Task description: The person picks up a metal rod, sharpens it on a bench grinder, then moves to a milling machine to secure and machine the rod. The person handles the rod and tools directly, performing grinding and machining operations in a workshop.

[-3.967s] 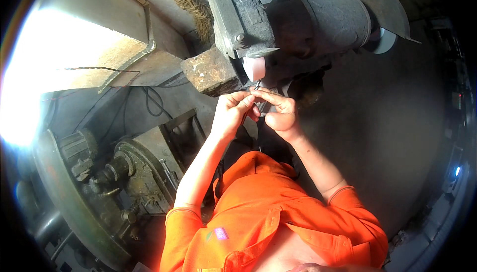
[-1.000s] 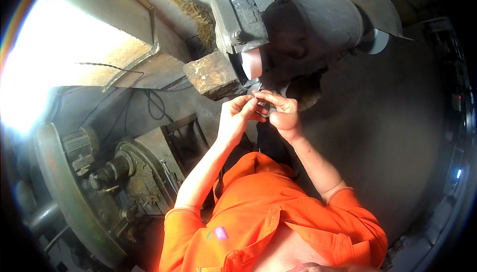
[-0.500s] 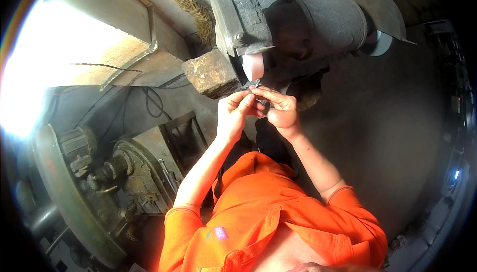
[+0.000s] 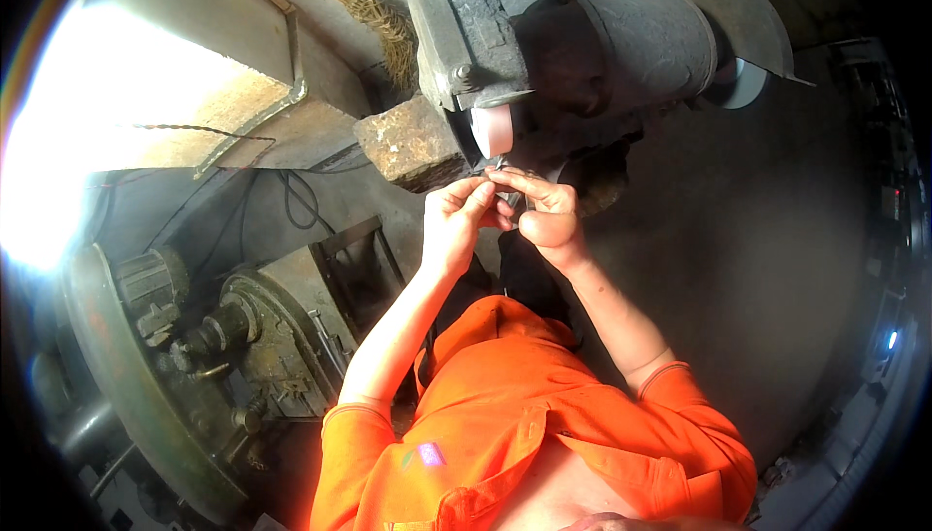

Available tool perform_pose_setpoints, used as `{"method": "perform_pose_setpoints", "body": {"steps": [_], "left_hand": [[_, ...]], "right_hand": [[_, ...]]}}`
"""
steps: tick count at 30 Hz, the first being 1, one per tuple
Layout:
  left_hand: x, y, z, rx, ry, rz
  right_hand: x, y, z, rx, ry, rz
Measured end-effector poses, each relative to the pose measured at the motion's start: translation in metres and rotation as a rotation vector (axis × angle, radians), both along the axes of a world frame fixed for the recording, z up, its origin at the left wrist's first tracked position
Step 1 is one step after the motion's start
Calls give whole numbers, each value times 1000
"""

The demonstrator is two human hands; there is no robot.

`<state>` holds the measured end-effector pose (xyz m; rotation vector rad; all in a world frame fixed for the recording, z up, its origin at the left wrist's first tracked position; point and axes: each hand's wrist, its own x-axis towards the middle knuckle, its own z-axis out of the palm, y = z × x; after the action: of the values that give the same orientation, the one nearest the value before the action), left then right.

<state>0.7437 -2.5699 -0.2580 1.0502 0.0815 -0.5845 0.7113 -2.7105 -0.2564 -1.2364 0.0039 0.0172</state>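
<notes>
Just below the exposed pinkish-white grinding wheel (image 4: 493,133) of a bench grinder (image 4: 626,46), my two hands meet. The fingertips of my left hand (image 4: 454,225) are pinched together around a small grey metal piece (image 4: 500,163). My right hand (image 4: 551,220) closes on the same piece from the other side, its index finger lying along the top. The tip of the piece points up at the wheel's lower edge; whether it touches cannot be made out. Most of the piece is hidden by my fingers.
A rough brown stone block (image 4: 413,145) sits left of the wheel, under its metal guard (image 4: 451,31). A straw broom (image 4: 393,36) hangs behind. At the lower left stands a greasy green machine (image 4: 282,327) with a large wheel (image 4: 126,366). The grinder's second wheel (image 4: 743,84) is at the right.
Both hands keep their grip beneath the wheel, with only a very slight shift of my right fingers. The view has moved a touch.
</notes>
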Motion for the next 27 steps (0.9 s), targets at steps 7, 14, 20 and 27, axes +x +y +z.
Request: {"method": "perform_pose_setpoints", "body": {"steps": [7,14,20,27], "left_hand": [[1,0,2,0,78,-18],[1,-1,2,8,105,-21],[-2,-3,-2,51,-55,42],[0,-3,-2,51,-95,50]], "right_hand": [[-2,-3,3,-11,79,32],[-1,-2,3,70,62,28],[0,-3,-9,-217,-99,-33],[0,-4,-13,-99,-79,-9]]}}
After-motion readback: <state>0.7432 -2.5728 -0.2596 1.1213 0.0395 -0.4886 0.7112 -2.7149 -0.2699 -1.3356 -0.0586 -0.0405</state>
